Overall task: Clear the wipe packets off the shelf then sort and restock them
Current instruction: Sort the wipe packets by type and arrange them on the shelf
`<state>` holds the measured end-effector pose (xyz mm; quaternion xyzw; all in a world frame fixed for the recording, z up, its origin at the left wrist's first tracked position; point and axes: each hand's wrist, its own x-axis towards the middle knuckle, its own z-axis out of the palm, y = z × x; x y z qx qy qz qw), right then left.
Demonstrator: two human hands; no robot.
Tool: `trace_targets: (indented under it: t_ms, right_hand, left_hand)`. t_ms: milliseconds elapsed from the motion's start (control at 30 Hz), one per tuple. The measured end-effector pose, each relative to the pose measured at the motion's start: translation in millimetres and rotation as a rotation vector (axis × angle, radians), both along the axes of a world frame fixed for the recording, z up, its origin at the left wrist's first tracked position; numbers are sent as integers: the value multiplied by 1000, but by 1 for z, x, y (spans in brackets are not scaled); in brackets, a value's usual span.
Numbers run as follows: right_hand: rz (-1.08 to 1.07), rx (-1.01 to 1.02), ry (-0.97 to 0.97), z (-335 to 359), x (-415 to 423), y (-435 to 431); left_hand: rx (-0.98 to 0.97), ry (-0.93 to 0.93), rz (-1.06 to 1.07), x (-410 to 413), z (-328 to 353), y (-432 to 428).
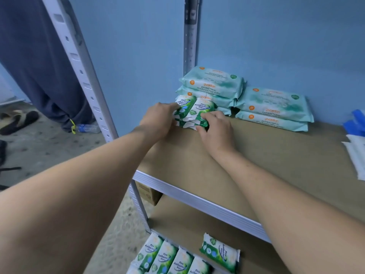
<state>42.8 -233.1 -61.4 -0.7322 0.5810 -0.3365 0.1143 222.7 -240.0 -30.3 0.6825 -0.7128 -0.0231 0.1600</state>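
Just above the centre of the frame, both hands close on a small pile of green packs (194,111) standing on the shelf (276,155). The left hand (158,115) curls its fingers over the pile's left side, and the right hand (215,127) wraps its fingers round the lower right end. The pile is pinched between them, probably so that the slippery packs move as one block and do not slide apart. The pile sits right against a stack of teal packs (211,84) by the back wall, with a second, lower teal stack (274,107) just to its right. Like is grouped with like, so this reads as the sorting and restocking stage. Whether the hands are setting the pile down or squaring it up I cannot tell. More green packs lie in a row (167,258) at the bottom of the frame on a lower board, one loose pack (221,254) beside them, likely waiting their turn. White and blue packs (355,147) rest at the right edge.
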Motion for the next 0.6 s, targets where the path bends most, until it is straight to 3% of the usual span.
trace_targets:
  t_ms: [200,600]
  right_hand:
    - [42,161,201,13,-10,32]
    - [133,110,460,56,-15,165]
  left_hand:
    - [67,-160,-18,8,11,35]
    - [-15,-351,-86,-4,38,171]
